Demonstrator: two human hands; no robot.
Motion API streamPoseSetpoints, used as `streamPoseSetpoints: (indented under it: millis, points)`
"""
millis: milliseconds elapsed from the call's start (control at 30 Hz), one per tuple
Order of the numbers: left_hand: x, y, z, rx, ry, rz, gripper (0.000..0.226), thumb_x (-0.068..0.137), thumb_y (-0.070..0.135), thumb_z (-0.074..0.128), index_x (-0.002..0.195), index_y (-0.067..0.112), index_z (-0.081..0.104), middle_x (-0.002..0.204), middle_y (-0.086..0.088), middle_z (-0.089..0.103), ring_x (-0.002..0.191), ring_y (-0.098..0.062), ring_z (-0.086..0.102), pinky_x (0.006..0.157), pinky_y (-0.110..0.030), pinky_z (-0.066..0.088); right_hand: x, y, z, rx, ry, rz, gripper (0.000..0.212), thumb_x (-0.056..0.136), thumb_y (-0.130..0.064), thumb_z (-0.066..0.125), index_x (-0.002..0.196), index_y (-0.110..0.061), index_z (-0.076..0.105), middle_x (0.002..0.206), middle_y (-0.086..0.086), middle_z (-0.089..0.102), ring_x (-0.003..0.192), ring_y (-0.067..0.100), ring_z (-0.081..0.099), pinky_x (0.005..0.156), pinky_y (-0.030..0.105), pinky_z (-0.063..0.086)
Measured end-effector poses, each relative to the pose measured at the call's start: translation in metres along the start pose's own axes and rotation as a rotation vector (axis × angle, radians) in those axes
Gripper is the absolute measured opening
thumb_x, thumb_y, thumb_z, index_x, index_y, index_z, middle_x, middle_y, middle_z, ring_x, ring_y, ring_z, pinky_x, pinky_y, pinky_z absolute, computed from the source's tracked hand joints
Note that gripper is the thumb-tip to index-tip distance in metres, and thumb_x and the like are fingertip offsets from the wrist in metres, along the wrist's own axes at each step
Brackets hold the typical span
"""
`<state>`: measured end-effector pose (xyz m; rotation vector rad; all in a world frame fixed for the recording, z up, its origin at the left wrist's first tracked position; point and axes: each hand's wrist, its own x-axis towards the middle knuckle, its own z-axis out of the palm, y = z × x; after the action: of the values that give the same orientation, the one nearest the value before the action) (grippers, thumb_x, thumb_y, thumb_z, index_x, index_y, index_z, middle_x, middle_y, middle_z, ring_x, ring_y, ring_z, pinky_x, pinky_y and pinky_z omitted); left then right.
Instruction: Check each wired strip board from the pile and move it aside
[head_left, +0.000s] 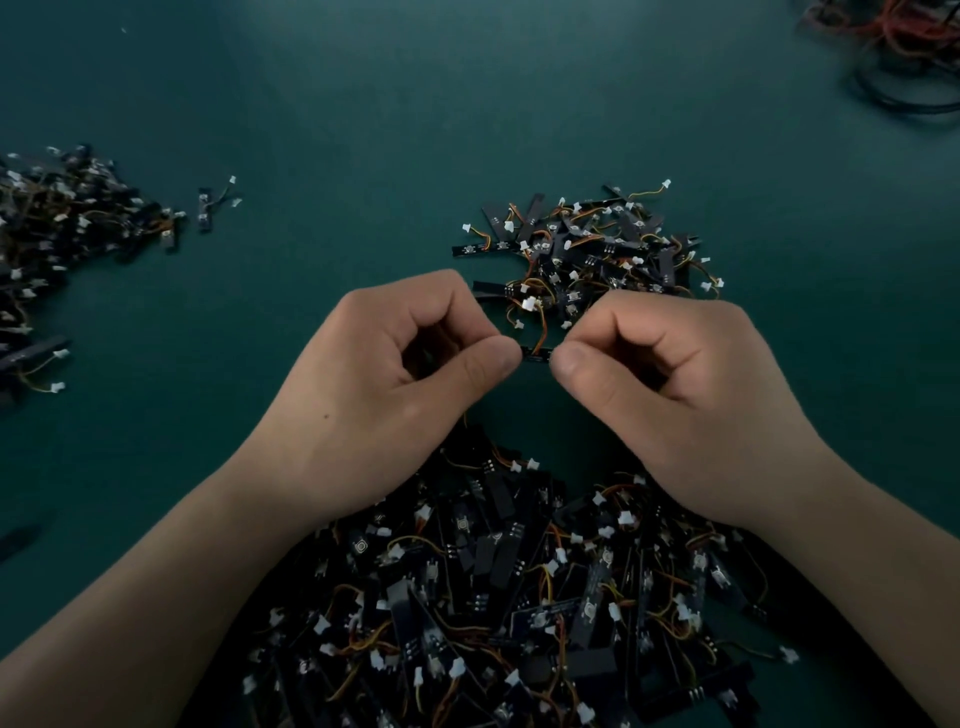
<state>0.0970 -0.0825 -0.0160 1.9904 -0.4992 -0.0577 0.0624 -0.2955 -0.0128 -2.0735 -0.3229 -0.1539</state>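
board: one black strip board (537, 355), held clear of the green table (363, 104) in the gap between the near pile and the far pile.
left hand: (395, 374) thumb and forefinger pinch the board's left end. Other fingers are curled into the palm.
right hand: (670, 384) mirrors that grip on the right end, with the rest curled in.
axis: the long axis runs side to side, thumb tip to thumb tip. Only a short middle stretch shows; both ends are hidden under the fingertips.
wires: orange and yellow wires (540, 332) leave the board's middle, heading away from the person to a white plug (529, 304) at the far pile's near edge. Can't tell if the plug touches that pile.
near pile: (519, 597) big tangled heap under both wrists. My read: the unchecked stock.
far pile: (587, 249) smaller heap just beyond the board, slightly toward the right hand's side.
left pile: (52, 234) well apart to the left, with a lone board (205, 208) just beside it.
step: looks like the check itself; the board is not yet set aside.
next move: depends on which heap takes checked boards, and I can't tell. The far pile is straight ahead and nearest, with the right hand a bit closer. The left pile needs a long left-hand reach.
risk: the trailing plug could snag the far pile's wires, so lift before moving.
other: cable tangle (904, 47) in the far right corner, blurred.
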Motion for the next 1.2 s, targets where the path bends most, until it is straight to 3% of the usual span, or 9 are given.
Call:
streamPoseSetpoints:
  millis: [467,633,733,800,900,967,1033,1133,1200]
  points:
    - [-0.002,0.0,-0.005,-0.125,-0.098,-0.002,0.024,0.091,0.043,0.066,0.079,0.023,0.065,0.058,0.006,0.057,0.047,-0.008,0.047,0.046,-0.02,0.038,-0.002,-0.002,0.001,0.001,-0.013,-0.011,0.024,0.096,-0.024,0.065,0.072,-0.018,0.064,0.058,0.001,0.057,0.045,0.017,0.05,0.043,0.012,0.032]
    - [-0.002,0.0,-0.005,-0.131,-0.1,-0.011,0.025,0.09,0.044,0.065,0.078,0.023,0.065,0.058,0.006,0.057,0.048,-0.009,0.048,0.046,-0.021,0.038,-0.002,0.0,-0.001,0.011,-0.099,-0.004,0.032,0.097,-0.037,0.057,0.068,-0.023,0.057,0.053,0.0,0.051,0.042,0.016,0.045,0.039,0.025,0.032]
    - [-0.001,0.001,-0.005,-0.147,-0.084,-0.006,0.022,0.091,0.044,0.062,0.087,0.024,0.069,0.067,-0.004,0.062,0.053,-0.022,0.052,0.047,-0.031,0.04,-0.002,0.0,0.001,0.002,-0.082,-0.013,0.036,0.099,-0.037,0.055,0.065,-0.024,0.053,0.05,-0.002,0.047,0.041,0.012,0.041,0.039,0.022,0.029]
    - [-0.001,0.001,-0.005,-0.139,-0.076,0.015,0.018,0.093,0.037,0.061,0.105,0.027,0.07,0.085,-0.005,0.069,0.069,-0.031,0.058,0.057,-0.035,0.048,-0.001,0.001,0.001,0.041,-0.016,-0.029,0.036,0.101,-0.035,0.054,0.067,-0.022,0.055,0.051,-0.005,0.043,0.044,0.007,0.038,0.042,0.021,0.028]
    - [-0.002,0.001,-0.007,-0.125,-0.141,0.027,0.04,0.087,0.009,0.056,0.122,0.024,0.065,0.101,0.004,0.069,0.082,-0.025,0.057,0.068,-0.032,0.049,0.001,0.005,-0.002,0.151,0.119,-0.003,0.023,0.104,-0.034,0.056,0.091,-0.022,0.071,0.057,-0.009,0.045,0.05,0.004,0.039,0.048,0.02,0.032]
    - [-0.003,0.002,-0.011,-0.054,-0.243,0.042,0.056,0.07,0.0,0.052,0.118,0.025,0.067,0.102,0.01,0.068,0.086,-0.017,0.058,0.069,-0.029,0.047,0.001,0.007,-0.003,0.145,0.143,0.023,0.017,0.104,-0.03,0.059,0.107,-0.028,0.075,0.06,-0.013,0.052,0.053,0.003,0.044,0.051,0.016,0.035]
    - [-0.002,0.005,-0.013,0.065,-0.336,0.072,0.059,0.061,0.003,0.054,0.111,0.029,0.07,0.104,0.013,0.067,0.098,-0.015,0.061,0.08,-0.029,0.048,0.001,0.007,-0.003,0.089,0.126,0.024,0.017,0.103,-0.029,0.06,0.108,-0.03,0.076,0.065,-0.012,0.061,0.054,0.007,0.05,0.05,0.017,0.038]
    - [-0.002,0.01,-0.011,0.249,-0.426,0.118,0.049,0.062,0.014,0.058,0.102,0.037,0.072,0.123,0.021,0.063,0.12,-0.015,0.054,0.098,-0.032,0.042,0.001,0.005,-0.003,0.025,0.086,0.018,0.018,0.103,-0.03,0.06,0.098,-0.033,0.077,0.073,-0.001,0.07,0.06,0.02,0.06,0.051,0.032,0.044]
    - [-0.003,0.011,-0.009,0.309,-0.434,0.134,0.036,0.068,0.019,0.062,0.094,0.041,0.074,0.127,0.026,0.059,0.124,-0.011,0.05,0.102,-0.028,0.039,0.001,0.005,-0.003,0.013,0.058,0.018,0.021,0.104,-0.029,0.06,0.093,-0.031,0.077,0.066,0.0,0.066,0.055,0.017,0.056,0.048,0.03,0.042]
